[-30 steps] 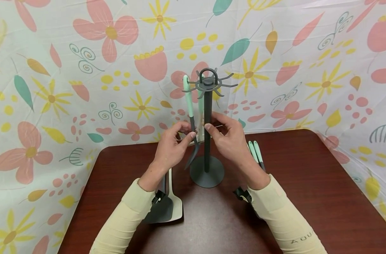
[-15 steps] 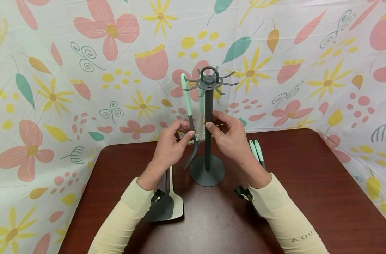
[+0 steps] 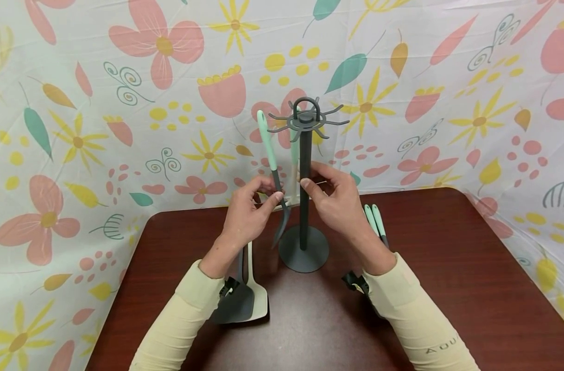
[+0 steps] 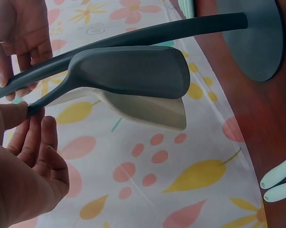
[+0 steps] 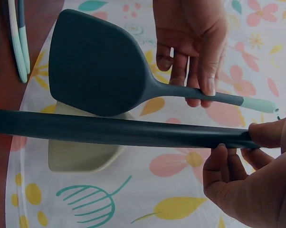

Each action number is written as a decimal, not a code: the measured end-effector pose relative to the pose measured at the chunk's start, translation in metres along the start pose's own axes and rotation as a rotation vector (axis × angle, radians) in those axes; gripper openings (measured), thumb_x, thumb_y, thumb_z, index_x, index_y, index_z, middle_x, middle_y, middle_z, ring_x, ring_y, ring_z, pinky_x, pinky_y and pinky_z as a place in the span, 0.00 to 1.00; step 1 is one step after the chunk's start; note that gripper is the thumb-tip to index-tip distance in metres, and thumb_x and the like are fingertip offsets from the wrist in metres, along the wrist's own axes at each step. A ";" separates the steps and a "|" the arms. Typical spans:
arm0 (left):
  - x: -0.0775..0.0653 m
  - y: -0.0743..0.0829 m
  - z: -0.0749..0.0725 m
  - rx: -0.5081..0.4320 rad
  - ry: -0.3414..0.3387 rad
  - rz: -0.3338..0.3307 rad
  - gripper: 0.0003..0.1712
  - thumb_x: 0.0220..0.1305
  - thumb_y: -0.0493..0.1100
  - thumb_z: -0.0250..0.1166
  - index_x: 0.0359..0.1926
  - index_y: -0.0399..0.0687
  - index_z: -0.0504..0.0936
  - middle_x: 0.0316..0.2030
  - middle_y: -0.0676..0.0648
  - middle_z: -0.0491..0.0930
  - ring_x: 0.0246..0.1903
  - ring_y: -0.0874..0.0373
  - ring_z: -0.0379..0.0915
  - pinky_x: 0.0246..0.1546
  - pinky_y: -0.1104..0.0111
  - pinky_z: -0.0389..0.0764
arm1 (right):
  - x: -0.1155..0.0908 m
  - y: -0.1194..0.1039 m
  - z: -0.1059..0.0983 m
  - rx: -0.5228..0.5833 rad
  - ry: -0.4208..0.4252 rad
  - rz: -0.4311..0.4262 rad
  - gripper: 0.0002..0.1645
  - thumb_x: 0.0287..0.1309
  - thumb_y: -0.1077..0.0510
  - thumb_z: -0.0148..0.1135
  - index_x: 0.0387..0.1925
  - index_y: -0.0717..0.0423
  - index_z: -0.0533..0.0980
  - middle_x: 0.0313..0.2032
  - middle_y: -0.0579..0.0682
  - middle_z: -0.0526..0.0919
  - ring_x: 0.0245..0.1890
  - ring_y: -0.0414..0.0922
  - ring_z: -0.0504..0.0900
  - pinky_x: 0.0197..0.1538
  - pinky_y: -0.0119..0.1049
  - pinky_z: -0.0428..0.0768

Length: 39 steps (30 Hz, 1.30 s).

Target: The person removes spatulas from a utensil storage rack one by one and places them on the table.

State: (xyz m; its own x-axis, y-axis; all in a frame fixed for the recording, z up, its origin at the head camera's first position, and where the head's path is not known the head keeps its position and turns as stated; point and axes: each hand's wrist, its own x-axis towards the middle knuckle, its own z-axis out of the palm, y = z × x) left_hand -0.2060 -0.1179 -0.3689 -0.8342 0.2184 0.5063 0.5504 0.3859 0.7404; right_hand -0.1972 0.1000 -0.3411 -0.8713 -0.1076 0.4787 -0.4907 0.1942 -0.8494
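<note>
My left hand point(image 3: 249, 211) pinches the dark shaft of a spatula point(image 3: 269, 149) with a mint handle, its broad dark blade pointing down. The handle's looped end is just left of a hook tip on the dark utensil stand point(image 3: 304, 206), apart from it. My right hand point(image 3: 335, 201) grips the stand's post between thumb and fingers. Behind the post a cream spatula with a mint handle point(image 3: 294, 144) hangs from the stand; its cream head point(image 5: 86, 159) shows past the post in the right wrist view.
On the table's left lie a dark turner point(image 3: 235, 306) and a cream turner point(image 3: 260, 304), partly under my left forearm. Two utensils with mint handles point(image 3: 378, 221) lie at the right, mostly hidden by my right arm. A flowered cloth point(image 3: 170, 129) stands behind the table.
The spatula's handle top has tilted left, from the hook to clear of its tip. My left hand has shifted slightly with it; my right hand stays on the post.
</note>
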 end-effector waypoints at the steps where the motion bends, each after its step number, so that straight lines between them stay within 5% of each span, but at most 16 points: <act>1: 0.000 0.000 0.000 -0.002 0.002 -0.003 0.06 0.73 0.43 0.71 0.48 0.50 0.85 0.40 0.53 0.87 0.42 0.60 0.80 0.40 0.54 0.77 | 0.000 0.000 0.000 0.002 0.000 -0.001 0.16 0.73 0.62 0.66 0.59 0.57 0.85 0.43 0.59 0.88 0.41 0.50 0.87 0.43 0.33 0.83; 9: -0.006 -0.002 -0.003 -0.007 0.007 -0.028 0.06 0.73 0.44 0.71 0.47 0.53 0.85 0.40 0.55 0.86 0.42 0.60 0.79 0.37 0.63 0.73 | 0.000 0.001 0.000 0.001 0.004 -0.004 0.16 0.73 0.61 0.66 0.58 0.57 0.85 0.43 0.57 0.89 0.41 0.51 0.87 0.44 0.32 0.84; 39: -0.030 -0.015 -0.020 0.008 0.032 -0.068 0.06 0.71 0.44 0.73 0.45 0.53 0.85 0.39 0.55 0.86 0.39 0.60 0.79 0.39 0.56 0.76 | 0.000 0.002 0.000 0.031 0.004 -0.008 0.14 0.73 0.62 0.66 0.57 0.56 0.86 0.42 0.54 0.89 0.40 0.52 0.87 0.42 0.33 0.84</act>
State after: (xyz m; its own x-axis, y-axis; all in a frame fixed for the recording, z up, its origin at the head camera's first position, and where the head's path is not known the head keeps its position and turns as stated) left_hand -0.1889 -0.1483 -0.3866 -0.8682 0.1630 0.4686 0.4919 0.4066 0.7699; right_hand -0.1980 0.1003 -0.3427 -0.8675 -0.1051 0.4863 -0.4974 0.1630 -0.8521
